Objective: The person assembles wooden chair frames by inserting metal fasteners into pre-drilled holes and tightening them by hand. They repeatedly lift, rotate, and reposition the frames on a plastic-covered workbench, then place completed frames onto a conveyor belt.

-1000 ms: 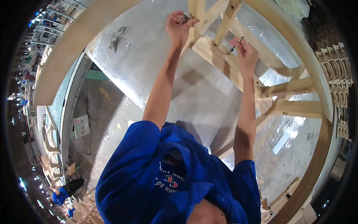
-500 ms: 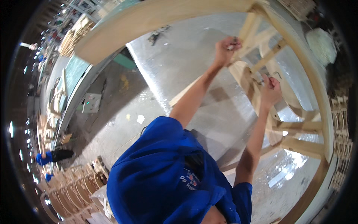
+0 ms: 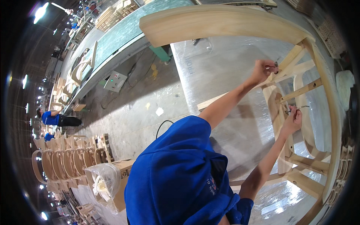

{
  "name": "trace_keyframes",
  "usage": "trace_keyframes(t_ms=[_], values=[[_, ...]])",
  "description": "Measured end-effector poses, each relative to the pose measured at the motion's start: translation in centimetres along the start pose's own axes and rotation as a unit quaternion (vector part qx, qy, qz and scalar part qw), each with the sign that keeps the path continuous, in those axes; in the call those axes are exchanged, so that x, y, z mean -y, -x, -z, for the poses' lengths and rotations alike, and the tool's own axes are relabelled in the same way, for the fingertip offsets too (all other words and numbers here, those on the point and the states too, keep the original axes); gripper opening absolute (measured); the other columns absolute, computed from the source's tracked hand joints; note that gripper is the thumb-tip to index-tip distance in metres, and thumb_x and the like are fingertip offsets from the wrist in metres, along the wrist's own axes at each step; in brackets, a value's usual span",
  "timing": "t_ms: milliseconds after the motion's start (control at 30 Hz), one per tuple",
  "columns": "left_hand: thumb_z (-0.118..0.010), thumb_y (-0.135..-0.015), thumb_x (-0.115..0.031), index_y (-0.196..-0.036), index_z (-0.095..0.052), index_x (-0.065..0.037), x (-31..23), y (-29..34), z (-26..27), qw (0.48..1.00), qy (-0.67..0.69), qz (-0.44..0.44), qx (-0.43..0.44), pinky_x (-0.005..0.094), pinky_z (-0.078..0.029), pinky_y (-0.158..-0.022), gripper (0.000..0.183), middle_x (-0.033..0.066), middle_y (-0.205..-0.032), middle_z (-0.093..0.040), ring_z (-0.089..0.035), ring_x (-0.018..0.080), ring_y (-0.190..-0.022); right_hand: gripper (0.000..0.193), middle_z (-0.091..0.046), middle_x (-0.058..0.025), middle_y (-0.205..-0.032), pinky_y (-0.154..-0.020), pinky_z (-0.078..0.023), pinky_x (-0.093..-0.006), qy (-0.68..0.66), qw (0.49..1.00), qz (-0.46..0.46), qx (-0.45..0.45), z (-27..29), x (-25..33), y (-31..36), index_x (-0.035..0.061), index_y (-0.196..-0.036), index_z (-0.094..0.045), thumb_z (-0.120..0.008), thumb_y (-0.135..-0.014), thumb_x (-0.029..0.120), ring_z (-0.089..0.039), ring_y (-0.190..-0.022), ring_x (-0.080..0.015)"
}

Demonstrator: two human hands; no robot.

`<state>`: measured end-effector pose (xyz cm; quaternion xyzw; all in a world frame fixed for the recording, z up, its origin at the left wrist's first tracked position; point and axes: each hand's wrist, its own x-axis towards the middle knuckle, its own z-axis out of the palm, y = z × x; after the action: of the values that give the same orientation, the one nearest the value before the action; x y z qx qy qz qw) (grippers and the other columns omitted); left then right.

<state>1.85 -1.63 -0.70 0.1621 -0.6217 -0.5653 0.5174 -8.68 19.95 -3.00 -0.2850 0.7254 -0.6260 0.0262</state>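
A pale wooden furniture frame [image 3: 326, 86] with curved members and several cross rails lies before me on the right. My left hand [image 3: 265, 70] is closed beside a slanting rail [image 3: 293, 60] at its far end, with a small dark piece poking out at the fingertips. Closer to me, my right hand [image 3: 294, 119] is closed in a pinch over an inner wooden member [image 3: 275, 108]. Something thin and metallic shows at those fingers, too small to name. A broad curved board [image 3: 217, 23] spans the far side of the frame.
Clear plastic film [image 3: 198, 71] covers the surface under the frame. A green-topped workbench [image 3: 127, 33] runs along the far left, with a control box [image 3: 115, 81] below it. At lower left are stacked curved wooden parts [image 3: 63, 163] and a carton [image 3: 122, 176]. A co-worker [image 3: 56, 118] stands far left.
My view has swung, so frame and bench sit farther right and lower in the picture. Both hands stay closed near the same parts of the frame; the right has shifted slightly against it.
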Motion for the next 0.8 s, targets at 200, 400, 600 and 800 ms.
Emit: trace_keyframes(t_ms=[200,400,600,800], values=[[-0.077,-0.069,0.003,-0.069,-0.06,0.0,0.3,-0.5,-0.2,0.998,0.036,0.004,-0.043,0.024,-0.047,-0.057,0.017,0.0029,-0.069,-0.062,-0.057,0.0075,-0.065,0.023,-0.068,-0.0137,-0.098,-0.084,-0.047,-0.0277,-0.09,0.993,0.076,-0.001,1.0,5.6,-1.6,-0.0079,-0.103,-0.06,-0.05,-0.095,0.011,-0.061,-0.09,-0.0165],[-0.06,-0.085,0.002,-0.086,-0.047,-0.005,-5.8,-2.2,-1.0,0.971,0.196,-0.009,-0.136,0.028,-0.052,-0.061,0.014,0.0063,-0.079,-0.06,-0.06,0.0143,-0.069,0.021,-0.068,-0.013,-0.095,-0.085,-0.046,-0.0281,-0.137,0.983,0.12,-0.024,2.2,8.7,-1.2,-0.008,-0.102,-0.063,-0.05,-0.093,0.005,-0.061,-0.086,-0.0147],[-0.048,-0.096,-0.037,-0.093,-0.042,-0.011,-13.7,7.1,0.1,0.813,0.387,0.431,0.055,0.0317,-0.05,-0.053,0.027,0.0071,-0.085,-0.053,-0.052,0.0131,-0.065,0.031,-0.068,-0.0128,-0.09,-0.082,-0.046,-0.0317,0.146,0.987,0.027,0.055,-0.7,16.1,4.4,-0.0062,-0.103,-0.063,-0.062,-0.089,0.022,-0.062,-0.085,-0.0191],[-0.05,-0.095,-0.036,-0.099,-0.048,-0.01,-11.6,16.9,8.6,0.697,0.145,0.643,0.283,0.0243,-0.027,-0.038,0.026,-0.0011,-0.072,-0.048,-0.037,0.0076,-0.047,0.057,-0.042,-0.0199,-0.127,-0.101,-0.027,-0.0451,-0.158,0.948,-0.172,-0.215,18.6,8.1,17.0,-0.0005,-0.129,-0.042,-0.041,-0.092,0.042,-0.04,-0.117,-0.0299]])
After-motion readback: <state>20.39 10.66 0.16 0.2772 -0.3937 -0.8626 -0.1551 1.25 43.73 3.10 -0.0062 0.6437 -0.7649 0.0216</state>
